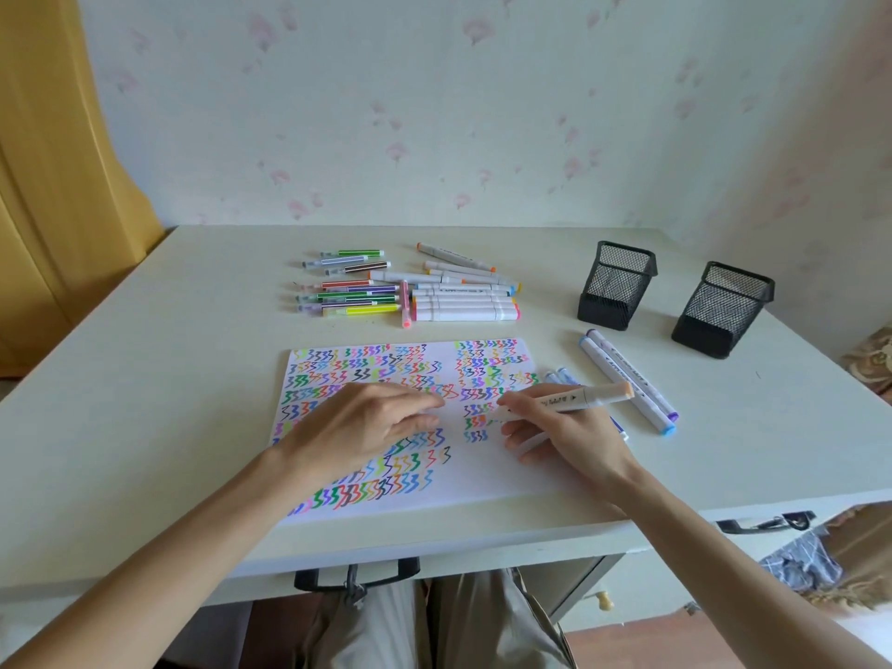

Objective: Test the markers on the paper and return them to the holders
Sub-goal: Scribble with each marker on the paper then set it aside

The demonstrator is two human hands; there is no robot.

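The fingers (519, 411) of the right hand (572, 434) pinch a white marker (567, 400) low on its barrel, thumb and forefinger closed round it, the lower fingers curled beneath; a second white piece, perhaps the cap, shows under those curled fingers but is too hidden to name surely. The marker's tip meets the paper (482, 475) among the zigzags, though the nib itself is hard to make out; its peach-coloured end cap points up and to the right. The left hand (359, 424) lies palm down on the paper with fingers loosely straight and slightly spread, pressing the sheet flat and covering part of the coloured marks. Both forearms reach in from the lower corners, cut off by the frame edge.

The paper lies on the pale desk (145, 379), near its front edge. Just right of the right hand lie two long white markers (627, 379) side by side, with blue and purple ends; two more are partly hidden behind the hand. At the back of the desk are a row of thin coloured pens (347, 287) and, beside them, a heap of white markers (461, 296). Two black mesh holders (618, 284) (724, 309) stand to the right, well apart from the paper; their insides cannot be seen
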